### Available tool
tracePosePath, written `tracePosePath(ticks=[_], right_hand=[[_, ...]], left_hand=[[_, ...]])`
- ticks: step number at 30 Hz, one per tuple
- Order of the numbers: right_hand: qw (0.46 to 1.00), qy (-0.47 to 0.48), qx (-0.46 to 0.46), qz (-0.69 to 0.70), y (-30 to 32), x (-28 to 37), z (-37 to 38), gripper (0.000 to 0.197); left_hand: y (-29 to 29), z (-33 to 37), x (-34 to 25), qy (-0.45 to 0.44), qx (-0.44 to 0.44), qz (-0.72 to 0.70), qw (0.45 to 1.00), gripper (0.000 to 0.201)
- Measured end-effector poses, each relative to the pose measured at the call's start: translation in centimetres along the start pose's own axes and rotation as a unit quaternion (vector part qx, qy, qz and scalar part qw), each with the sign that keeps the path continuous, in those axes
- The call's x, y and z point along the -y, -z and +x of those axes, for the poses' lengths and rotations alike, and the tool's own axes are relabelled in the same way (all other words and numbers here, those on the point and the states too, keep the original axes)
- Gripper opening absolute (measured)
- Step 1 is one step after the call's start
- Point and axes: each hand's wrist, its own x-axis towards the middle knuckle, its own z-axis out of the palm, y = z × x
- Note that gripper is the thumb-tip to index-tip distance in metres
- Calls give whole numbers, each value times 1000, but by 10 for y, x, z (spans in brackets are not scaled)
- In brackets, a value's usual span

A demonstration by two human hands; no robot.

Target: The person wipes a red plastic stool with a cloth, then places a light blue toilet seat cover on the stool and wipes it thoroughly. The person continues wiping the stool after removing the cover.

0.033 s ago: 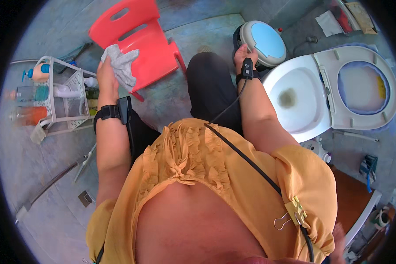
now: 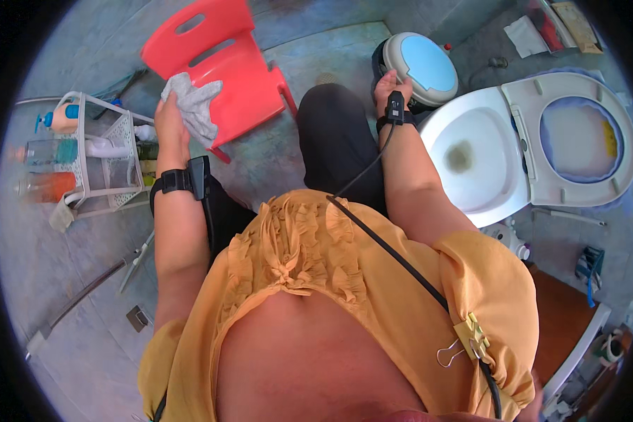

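- My left hand (image 2: 169,119) is closed round a grey cloth (image 2: 193,105); fingers bunched on one end, the rest of the rag hangs loose & crumpled to the right of my knuckles.
- Cloth sits over the front edge of a red plastic chair (image 2: 225,63), touching or just above the seat, can't tell which. Chair is tilted in view, slotted backrest toward the top.
- Black strap w/ a small black box on my left wrist (image 2: 183,179).
- My right hand (image 2: 388,88) is up by a small bin with a pale blue lid (image 2: 422,67), fingers curled at its left rim. Looks like a narrow grip on the rim edge, but the hand hides the contact, so can't tell if I'm really holding it or just resting there.
- Right wrist has a black band too, w/ a cable running down my forearm across my orange ruffled top (image 2: 344,281).
- White toilet (image 2: 471,126) just right of my right arm, seat & lid up, bowl open w/ some water at the bottom.
- Far left: white wire rack (image 2: 102,165) w/ bottles lying in it, blue, orange & clear ones, well apart from the chair's seat but near my left elbow.
- Floor is grey concrete (image 2: 316,42).
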Motion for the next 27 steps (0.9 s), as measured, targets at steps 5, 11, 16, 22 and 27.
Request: tracePosePath(ticks=[5, 11, 16, 22, 27], right_hand=[[999, 22, -15, -38, -5, 11, 9, 55], [984, 71, 72, -146, -20, 38, 38, 49], [911, 180, 207, -307, -70, 71, 89, 28], [956, 118, 211, -165, -145, 48, 26, 26], [906, 72, 351, -225, -162, -22, -115, 27]], left_hand=[[8, 8, 7, -4, -2, 12, 1000, 38], [6, 7, 11, 6, 6, 5, 1000, 38], [-2, 6, 14, -9, 24, 2, 1000, 37], [-9, 4, 9, -5, 89, -81, 993, 35], [-25, -20, -8, 53, 219, -141, 964, 54]])
